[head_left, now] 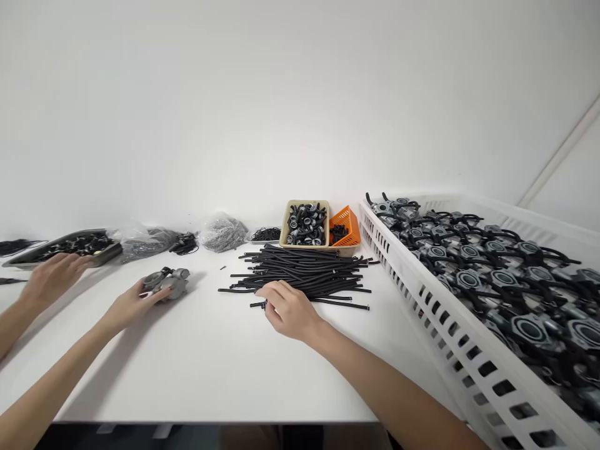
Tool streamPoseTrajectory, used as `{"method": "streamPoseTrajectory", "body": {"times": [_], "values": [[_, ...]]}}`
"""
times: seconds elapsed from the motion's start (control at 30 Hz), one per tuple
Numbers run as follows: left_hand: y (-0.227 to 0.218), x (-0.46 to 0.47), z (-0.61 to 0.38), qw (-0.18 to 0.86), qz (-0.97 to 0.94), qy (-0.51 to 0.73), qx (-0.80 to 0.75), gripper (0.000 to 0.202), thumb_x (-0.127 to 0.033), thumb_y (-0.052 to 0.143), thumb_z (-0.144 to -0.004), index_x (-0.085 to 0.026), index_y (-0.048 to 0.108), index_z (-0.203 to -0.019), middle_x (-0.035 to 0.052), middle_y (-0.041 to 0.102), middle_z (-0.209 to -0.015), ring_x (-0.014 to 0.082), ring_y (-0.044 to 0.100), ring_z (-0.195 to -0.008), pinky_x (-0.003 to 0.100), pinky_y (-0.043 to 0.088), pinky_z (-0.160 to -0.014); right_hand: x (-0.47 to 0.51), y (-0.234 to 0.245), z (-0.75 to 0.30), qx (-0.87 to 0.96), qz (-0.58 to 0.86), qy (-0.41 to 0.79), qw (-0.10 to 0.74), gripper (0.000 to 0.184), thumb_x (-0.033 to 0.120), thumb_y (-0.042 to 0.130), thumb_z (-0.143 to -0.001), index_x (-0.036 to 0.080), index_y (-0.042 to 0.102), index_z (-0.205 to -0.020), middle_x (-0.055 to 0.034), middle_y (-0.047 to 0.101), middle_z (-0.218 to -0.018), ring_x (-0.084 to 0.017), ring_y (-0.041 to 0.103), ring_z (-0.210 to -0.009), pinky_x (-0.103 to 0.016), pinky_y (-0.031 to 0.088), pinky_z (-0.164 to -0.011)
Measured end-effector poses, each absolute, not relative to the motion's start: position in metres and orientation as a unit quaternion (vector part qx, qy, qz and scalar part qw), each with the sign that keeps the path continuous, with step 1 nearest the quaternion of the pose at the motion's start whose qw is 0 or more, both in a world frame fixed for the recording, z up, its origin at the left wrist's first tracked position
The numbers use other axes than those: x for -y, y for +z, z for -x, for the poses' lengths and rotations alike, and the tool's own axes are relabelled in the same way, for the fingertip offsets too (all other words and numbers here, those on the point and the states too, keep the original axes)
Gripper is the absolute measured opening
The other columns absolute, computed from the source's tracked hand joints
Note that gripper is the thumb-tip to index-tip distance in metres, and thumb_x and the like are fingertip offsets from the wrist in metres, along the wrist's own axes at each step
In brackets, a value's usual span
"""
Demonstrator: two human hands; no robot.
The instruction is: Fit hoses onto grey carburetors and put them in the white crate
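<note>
Along the tabletop's point(210, 375) far edge, from the left, you have a dark tray point(110, 252) of small black pieces, a clear plastic bag point(145, 242), a second bag point(224, 232), then a cream basket point(284, 226) of black-and-silver fittings, with an orange basket point(355, 225) tilted just beside it. A co-worker's hand point(56, 278) reaches in at the left edge and covers part of the tray's near side. Nearer you than the two baskets lies a pile of black tubes point(300, 269), mostly running left to right. Down the right edge, a white crate point(462, 322) packed with metal parts and black hoses walls off that side.

Your left hand point(131, 306) has its fingers closed around a grey metal part point(175, 286), left of the tabletop's middle and well in from its near edge. Your right hand point(293, 312) is at the pile's near side, fingers curled narrow; you cannot tell whether they grip a tube.

Under you the tabletop is smooth and white, backed by a plain pale wall point(234, 106).
</note>
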State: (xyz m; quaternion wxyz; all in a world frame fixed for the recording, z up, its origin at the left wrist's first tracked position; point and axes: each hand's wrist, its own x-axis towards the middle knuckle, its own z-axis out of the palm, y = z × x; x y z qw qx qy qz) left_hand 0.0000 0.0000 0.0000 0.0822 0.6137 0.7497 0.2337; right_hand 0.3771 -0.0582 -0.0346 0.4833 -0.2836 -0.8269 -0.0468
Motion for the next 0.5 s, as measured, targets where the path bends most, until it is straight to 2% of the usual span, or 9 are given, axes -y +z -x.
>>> {"method": "streamPoseTrajectory", "body": {"times": [0.07,0.1,0.23,0.37,0.5], "values": [[-0.009,0.012,0.004,0.022,-0.621,0.21,-0.755,0.071,-0.084,0.037,-0.075,-0.02,0.058,-0.095,0.0031,0.071,-0.091,0.029,0.066,-0.088,0.03,0.046,-0.071,0.058,-0.035,-0.377,0.829,0.282,-0.051,0.48,0.029,0.007,0.044,-0.085,0.018,0.059,-0.107,-0.0055,0.069,-0.098,-0.018,0.061,-0.085,-0.029,0.054,-0.074],[-0.014,0.02,0.007,0.004,-0.633,0.2,-0.748,0.068,-0.084,0.038,-0.074,-0.021,0.059,-0.092,0.0014,0.07,-0.087,0.0278,0.066,-0.085,0.028,0.045,-0.069,0.058,-0.035,-0.377,0.831,0.281,-0.053,0.478,0.028,0.007,0.044,-0.085,0.018,0.059,-0.106,-0.0053,0.069,-0.098,-0.018,0.061,-0.084,-0.029,0.054,-0.073],[-0.018,0.048,0.012,-0.019,-0.677,0.173,-0.715,0.059,-0.076,0.043,-0.077,-0.024,0.065,-0.094,0.0005,0.072,-0.084,0.0236,0.065,-0.075,0.024,0.042,-0.064,0.059,-0.036,-0.376,0.836,0.277,-0.056,0.471,0.026,0.009,0.044,-0.086,0.017,0.06,-0.105,-0.0052,0.069,-0.096,-0.018,0.06,-0.082,-0.029,0.053,-0.071],[-0.009,0.06,-0.001,0.001,-0.733,0.131,-0.667,0.043,-0.06,0.043,-0.088,-0.022,0.064,-0.085,-0.0022,0.067,-0.071,0.0185,0.063,-0.061,0.021,0.04,-0.057,0.059,-0.036,-0.376,0.84,0.276,-0.05,0.465,0.026,0.008,0.044,-0.086,0.017,0.06,-0.104,-0.0051,0.069,-0.095,-0.018,0.06,-0.082,-0.028,0.052,-0.071],[-0.008,0.063,-0.011,-0.173,-0.78,0.154,-0.582,0.035,-0.046,0.041,-0.093,-0.022,0.063,-0.079,-0.0012,0.067,-0.073,0.0193,0.065,-0.064,0.022,0.042,-0.058,0.059,-0.035,-0.377,0.838,0.281,-0.049,0.465,0.026,0.007,0.044,-0.084,0.017,0.06,-0.102,-0.0048,0.069,-0.095,-0.017,0.06,-0.083,-0.028,0.052,-0.072]]}}
